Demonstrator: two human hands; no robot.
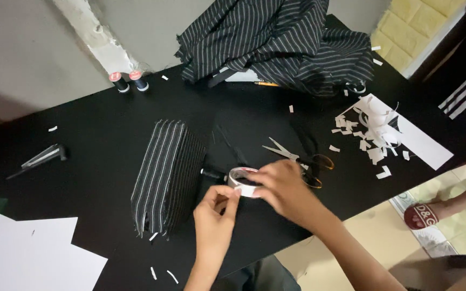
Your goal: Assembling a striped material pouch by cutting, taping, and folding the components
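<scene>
Matt black table [109,134]; striped cloth [168,172]

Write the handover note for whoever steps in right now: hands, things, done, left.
Left hand: fingertips pinch the free end of the tape, pulling it off the roll.
Right hand: grip around the tape roll, holding it down on the black table.
Things: pleated striped fabric piece lies just left of the hands; scissors rest beyond the right hand, blades open; striped cloth heap at the far edge; paper scraps to the right.
Done: fabric is pleated; paper strips are cut.
Left: the strip of tape is not yet cut off or stuck down.
</scene>
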